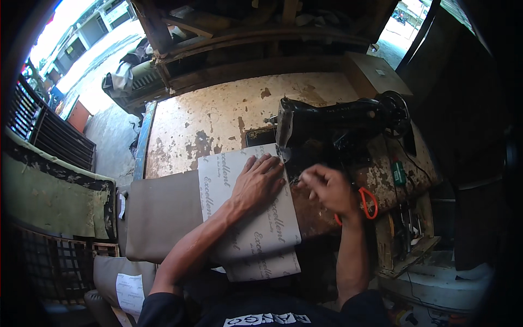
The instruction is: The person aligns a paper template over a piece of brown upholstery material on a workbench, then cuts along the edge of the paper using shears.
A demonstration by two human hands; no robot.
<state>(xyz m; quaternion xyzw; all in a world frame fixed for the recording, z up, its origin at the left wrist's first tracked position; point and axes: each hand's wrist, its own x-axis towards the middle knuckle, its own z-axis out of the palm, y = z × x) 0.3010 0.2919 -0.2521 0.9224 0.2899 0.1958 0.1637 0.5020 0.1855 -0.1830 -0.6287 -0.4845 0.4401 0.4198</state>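
One sewing machine (340, 115) on worktop (185, 125) | pale printed sheet (256, 218): left and near side of machine, far edge by its needle end | hands: left (259, 180) palm-down, fingers extended, gripping nothing, on sheet; right (328, 189) half-curled, blurred, near side of machine, hold cannot be told

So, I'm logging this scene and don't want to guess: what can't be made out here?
All in the head view:
Right hand: fingers blurred, so anything pinched there is unclear.
Orange loop handle: the right wrist hides what it joins.
Pale printed sheet: the left hand covers part of its surface.
Sewing machine: its needle tip is too small and dark.
Wooden drawer: contents too dark to name.
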